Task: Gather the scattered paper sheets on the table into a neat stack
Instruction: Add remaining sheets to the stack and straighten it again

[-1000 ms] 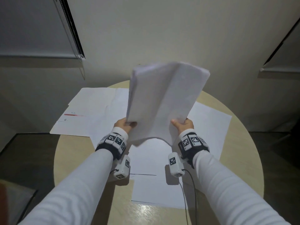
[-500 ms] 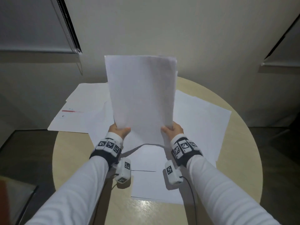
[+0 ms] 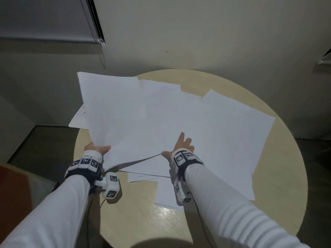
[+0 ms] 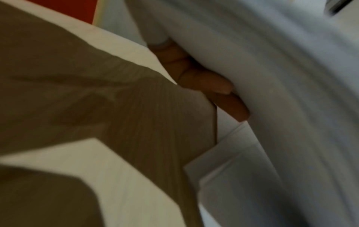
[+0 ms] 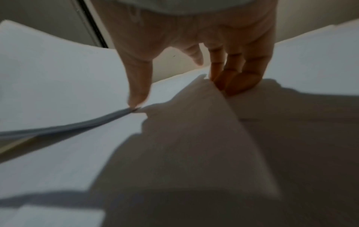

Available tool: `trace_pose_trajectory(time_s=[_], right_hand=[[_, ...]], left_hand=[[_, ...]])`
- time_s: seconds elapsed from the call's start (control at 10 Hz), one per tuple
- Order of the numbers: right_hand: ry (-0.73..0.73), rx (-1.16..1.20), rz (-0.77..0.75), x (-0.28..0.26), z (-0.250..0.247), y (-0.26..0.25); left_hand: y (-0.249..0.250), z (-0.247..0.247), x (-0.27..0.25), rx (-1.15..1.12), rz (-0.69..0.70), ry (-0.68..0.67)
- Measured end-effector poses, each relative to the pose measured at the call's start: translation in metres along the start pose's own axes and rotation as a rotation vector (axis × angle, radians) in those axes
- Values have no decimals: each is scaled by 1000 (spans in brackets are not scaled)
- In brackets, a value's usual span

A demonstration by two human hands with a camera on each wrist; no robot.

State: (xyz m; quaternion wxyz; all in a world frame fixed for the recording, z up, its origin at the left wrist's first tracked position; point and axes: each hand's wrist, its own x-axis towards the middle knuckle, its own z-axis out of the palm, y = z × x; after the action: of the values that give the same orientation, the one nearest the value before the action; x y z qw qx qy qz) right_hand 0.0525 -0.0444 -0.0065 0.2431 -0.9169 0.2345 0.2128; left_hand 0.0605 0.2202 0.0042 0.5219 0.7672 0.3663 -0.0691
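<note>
A bundle of white sheets (image 3: 114, 111) slants low over the left side of the round beige table (image 3: 279, 176). My left hand (image 3: 98, 149) grips its near left corner, with the fingers (image 4: 205, 83) underneath the bundle (image 4: 272, 79). My right hand (image 3: 181, 145) lies with straight fingers (image 5: 239, 83) pressed on a loose sheet (image 3: 232, 140). Its thumb (image 5: 137, 98) touches the bundle's near right corner. More loose sheets overlap beneath: one at the far side (image 3: 166, 97), a printed one (image 3: 78, 119) jutting over the left edge, and one at the near side (image 3: 166, 194).
A wall stands just behind the table, with a window blind (image 3: 93, 20) at upper left. Dark floor lies left and right of the table. Something red (image 3: 10, 185) shows at the left edge. Camera cables hang below both wrists over the bare near part of the table.
Both hands held the bundle upright before. It has since dropped and tilted to the left, held by the left hand alone. The right hand let go and now rests on the loose sheets.
</note>
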Motion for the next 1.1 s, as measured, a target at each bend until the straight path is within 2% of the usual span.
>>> trace_pose_trajectory(time_s=[0.1,0.2,0.3,0.4,0.5,0.7,0.8,1.0,1.1], right_hand=[[-26,83,24,0,2,-7],[-10,383,55,2,-10,-1],[22,392,123,9,-29,16],[-100,544,127,19,-53,41],[-53,599,109,25,-77,64],[218,502,179,30,-110,94],[468,402,201,27,-120,97],[779,646,52,10,-147,82],[836,836,-39,6,-161,65]], left_hand=[[-6,2,2,41,-14,9],[-8,5,5,48,-42,4],[-8,7,6,66,-60,-8],[-4,12,4,81,-46,-25],[-1,19,-2,89,-30,-53],[9,47,-15,231,6,-171],[12,64,-25,383,44,-250],[13,86,-39,521,59,-348],[12,90,-38,480,53,-353]])
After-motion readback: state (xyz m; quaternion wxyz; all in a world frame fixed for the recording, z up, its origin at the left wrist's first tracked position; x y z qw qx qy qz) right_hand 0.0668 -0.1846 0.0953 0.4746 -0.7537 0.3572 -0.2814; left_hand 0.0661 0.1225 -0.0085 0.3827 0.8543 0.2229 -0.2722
